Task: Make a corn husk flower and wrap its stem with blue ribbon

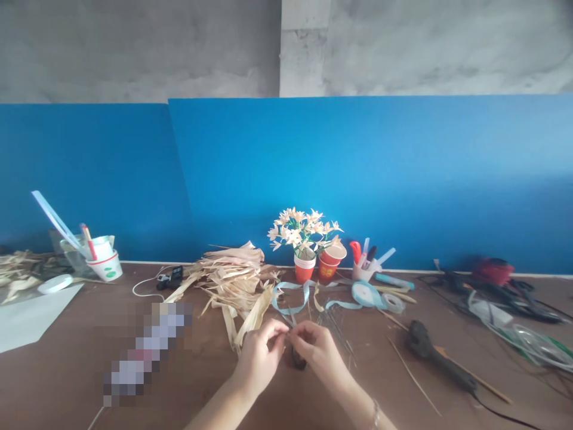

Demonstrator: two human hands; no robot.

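Observation:
My left hand (264, 348) and my right hand (317, 347) meet over the brown table, thumbs and fingertips pinched close together. What sits between the fingertips is too small to make out. Below and between the hands lies a dark-handled tool, probably scissors (298, 360), partly hidden by my right hand. Just beyond my left hand spreads a pile of dry husk leaves (237, 275). Light blue ribbon (286, 309) curls past my fingertips, and thin wires (342, 334) lie beside my right hand.
Pale flowers (298, 230) stand in red paper cups (305, 272) at the back. Right of them are a pen cup (362, 270) and a ribbon roll (364, 294). A black corded tool (441, 358) lies at right. A white cup (105, 267) stands left. A blue partition (358, 161) rises behind.

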